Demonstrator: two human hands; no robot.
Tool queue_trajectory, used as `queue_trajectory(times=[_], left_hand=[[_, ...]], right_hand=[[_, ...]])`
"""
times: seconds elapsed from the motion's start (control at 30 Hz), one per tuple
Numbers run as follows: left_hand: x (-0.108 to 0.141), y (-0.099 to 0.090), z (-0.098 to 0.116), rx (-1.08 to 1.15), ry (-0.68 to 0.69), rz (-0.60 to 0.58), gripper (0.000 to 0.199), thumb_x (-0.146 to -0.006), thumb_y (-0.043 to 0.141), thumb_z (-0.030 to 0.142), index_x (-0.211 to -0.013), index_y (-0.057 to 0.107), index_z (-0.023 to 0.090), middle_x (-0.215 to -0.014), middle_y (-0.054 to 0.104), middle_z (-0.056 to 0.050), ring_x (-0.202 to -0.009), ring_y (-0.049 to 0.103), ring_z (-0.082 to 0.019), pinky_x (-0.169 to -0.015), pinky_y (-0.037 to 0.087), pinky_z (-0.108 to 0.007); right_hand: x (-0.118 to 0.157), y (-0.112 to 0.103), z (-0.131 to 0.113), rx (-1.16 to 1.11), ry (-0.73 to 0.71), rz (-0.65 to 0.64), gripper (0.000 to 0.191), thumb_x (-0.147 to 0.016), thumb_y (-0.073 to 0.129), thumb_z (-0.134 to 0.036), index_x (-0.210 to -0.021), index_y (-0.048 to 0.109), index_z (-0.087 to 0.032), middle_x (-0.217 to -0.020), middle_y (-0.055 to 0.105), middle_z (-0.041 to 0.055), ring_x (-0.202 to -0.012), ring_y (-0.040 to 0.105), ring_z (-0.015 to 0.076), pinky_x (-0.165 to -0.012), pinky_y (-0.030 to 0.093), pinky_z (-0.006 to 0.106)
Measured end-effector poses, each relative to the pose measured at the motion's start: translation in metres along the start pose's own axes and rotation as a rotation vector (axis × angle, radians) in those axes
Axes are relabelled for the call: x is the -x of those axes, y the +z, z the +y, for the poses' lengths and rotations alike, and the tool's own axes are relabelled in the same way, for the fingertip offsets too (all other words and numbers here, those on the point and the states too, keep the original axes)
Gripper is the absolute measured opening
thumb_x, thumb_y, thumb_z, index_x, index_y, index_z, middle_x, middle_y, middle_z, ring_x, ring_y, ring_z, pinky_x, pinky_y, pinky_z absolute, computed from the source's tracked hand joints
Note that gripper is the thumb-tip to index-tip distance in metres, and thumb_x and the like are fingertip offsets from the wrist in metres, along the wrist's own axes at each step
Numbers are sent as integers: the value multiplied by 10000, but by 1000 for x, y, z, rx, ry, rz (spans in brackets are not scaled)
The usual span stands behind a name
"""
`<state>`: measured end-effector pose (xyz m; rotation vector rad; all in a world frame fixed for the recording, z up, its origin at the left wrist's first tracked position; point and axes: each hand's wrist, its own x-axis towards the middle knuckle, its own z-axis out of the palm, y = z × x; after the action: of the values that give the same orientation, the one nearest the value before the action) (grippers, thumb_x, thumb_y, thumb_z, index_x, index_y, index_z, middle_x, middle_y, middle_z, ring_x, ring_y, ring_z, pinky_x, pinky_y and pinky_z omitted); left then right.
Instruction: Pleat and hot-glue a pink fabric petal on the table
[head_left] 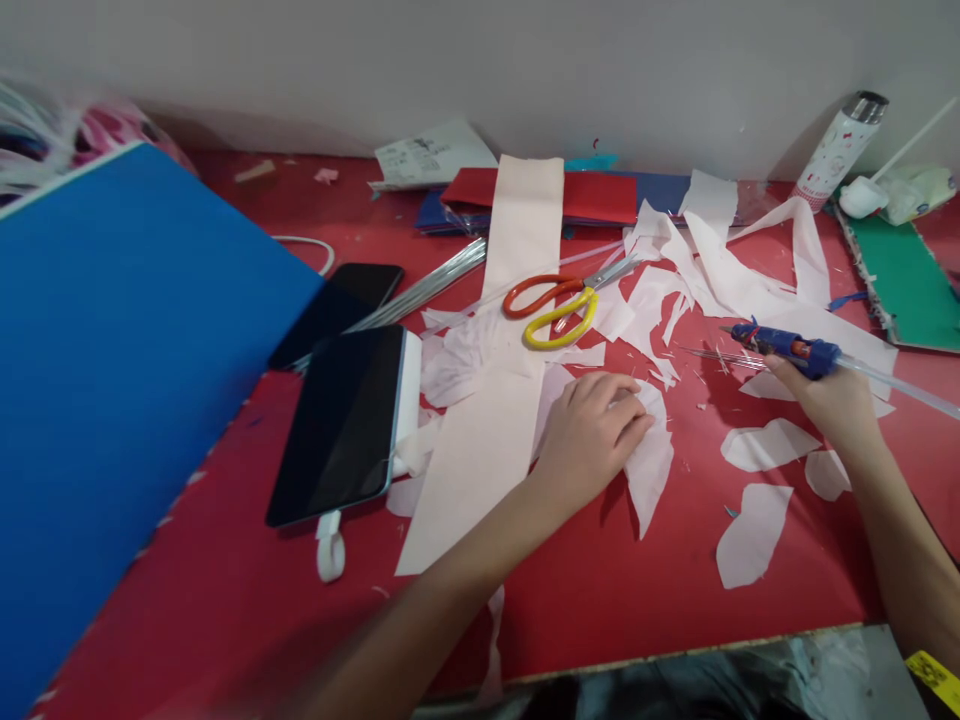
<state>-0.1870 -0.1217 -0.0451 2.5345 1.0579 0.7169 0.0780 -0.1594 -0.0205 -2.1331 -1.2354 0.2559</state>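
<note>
Holding something in your right hand [825,395]?

Yes. Your fingers wrap tight around a blue glue gun [784,348], and your hand hides most of its handle. A long clear glue stick [904,385] pokes out the back.

What is at the front of the gun?

Thin shiny lines [720,357] stick out past the tip. They are too thin and blurry to make out.

And your left hand [592,435]?

It lies on a pale pink paper scrap [649,470] with the fingers bent. Your hand hides part of the paper, so I can't tell if you are gripping it or just pressing down.

Where is the glue gun?

It is up in your right hand, over pink paper bits on a red foam mat [225,620].

What else is close to you?

Orange and yellow scissors [551,310] lie on a long pink paper strip [480,470], just past your left hand. A black tablet [337,425] sits left of the strip, near a black phone [337,310]. A big blue board [127,400] blocks the left side, so I can't see what is behind it.
</note>
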Motion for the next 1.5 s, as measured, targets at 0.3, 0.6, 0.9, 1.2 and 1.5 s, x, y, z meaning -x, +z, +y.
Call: queue_trajectory(times=[0.3,0.6,0.9,1.2,1.5], left_hand=[[0,7,2,-136,-64,-49,296,-814,598,325,-1087,554,219,-1257,476,-97,-1173,414,-283,-967,348,-467],[1,5,4,-167,-17,-92,373,-827,547,353,-1167,531,203,-1310,451,-131,-1229,384,-312,-1005,304,-515],[3,6,4,-150,-1,-105,416,-799,584,377,-1177,519,215,-1327,463,-133,-1266,373,-305,-1032,263,-546],[3,2,9,-135,10,-133,476,-766,615,420,-1178,533,196,-1330,471,-145,-1260,381,-313,-1038,240,-550],[0,6,10,-171,-89,-51,355,-823,544,370,-1129,549,192,-1291,498,-138,-1205,427,-309,-995,294,-540]], right_hand=[[-1,1,1,36,5,-15,383,-626,649,-584,-730,626,-216,-696,639,38,-647,582,226,-560,417,314],[0,0,0,57,30,-40,404,-635,641,-593,-780,659,-217,-724,658,45,-680,601,239,-571,421,319],[0,0,0,53,15,-40,400,-629,650,-589,-758,653,-210,-723,661,53,-669,599,239,-566,422,320],[0,0,0,62,6,-47,406,-638,640,-598,-745,642,-207,-706,652,46,-657,593,230,-553,404,310],[-1,2,5,52,-36,-35,412,-639,633,-608,-742,651,-209,-679,644,40,-630,587,224,-532,398,309]])
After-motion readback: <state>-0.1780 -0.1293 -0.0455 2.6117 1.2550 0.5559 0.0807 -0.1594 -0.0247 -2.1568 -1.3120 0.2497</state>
